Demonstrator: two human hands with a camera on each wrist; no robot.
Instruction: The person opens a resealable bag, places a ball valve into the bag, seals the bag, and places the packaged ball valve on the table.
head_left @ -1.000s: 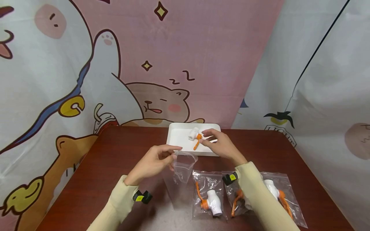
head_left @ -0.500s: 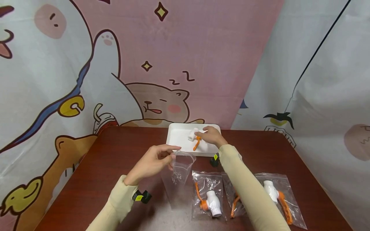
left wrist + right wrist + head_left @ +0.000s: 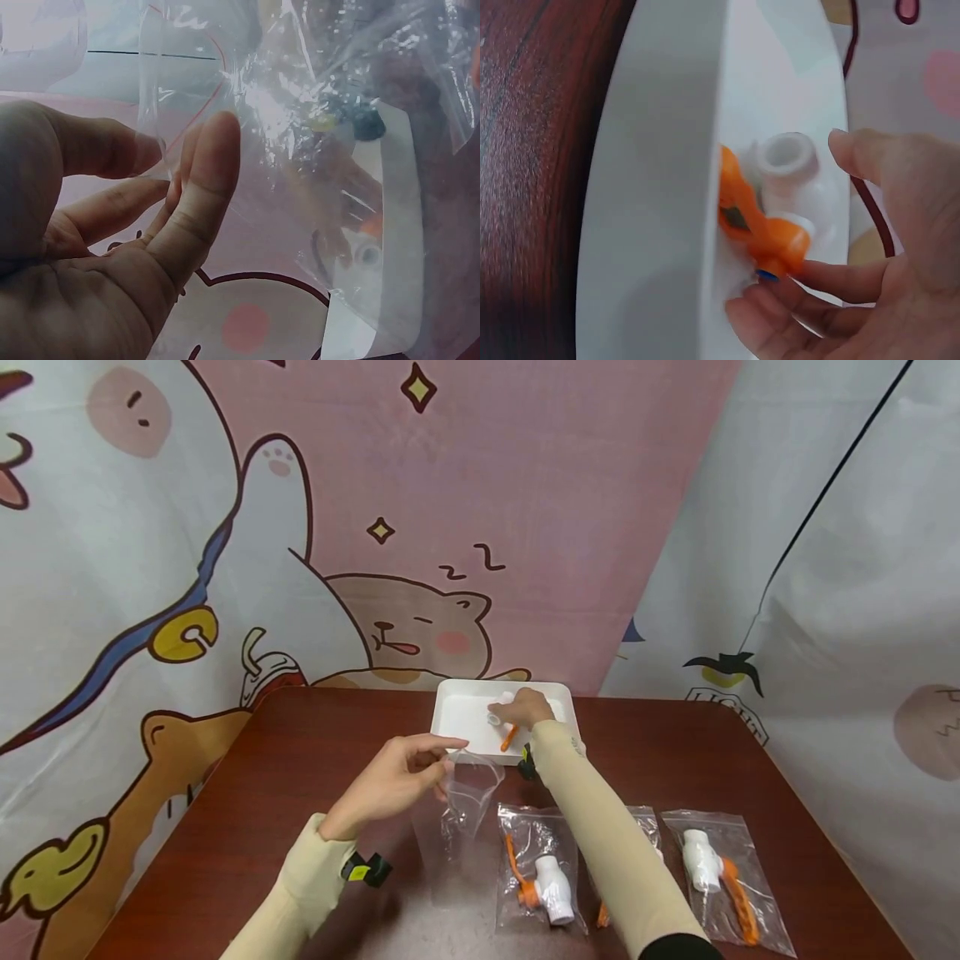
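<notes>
My left hand (image 3: 393, 781) pinches the top edge of a clear plastic bag (image 3: 471, 797) between thumb and fingers; the bag hangs down with its mouth parted. In the left wrist view the clear film (image 3: 277, 97) spreads beyond the fingers. Over the white tray, my right hand (image 3: 525, 706) reaches down to a white ball valve with an orange lever handle (image 3: 780, 240). The right wrist view shows its fingertips (image 3: 757, 315) at the orange hub, while the thumb stands apart beside the white pipe opening. The hand hides part of the valve in the head view.
The white tray (image 3: 453, 720) has raised walls and stands at the table's back edge. Bagged valves lie at the front right: one bag (image 3: 540, 906) beside the clear bag, another half under the right sleeve (image 3: 607, 827), and one bag (image 3: 738, 893) farther right.
My right hand has moved left and down over the valve in the tray, and its forearm has swung left, uncovering the rightmost bag. The left hand and its bag have barely moved.
</notes>
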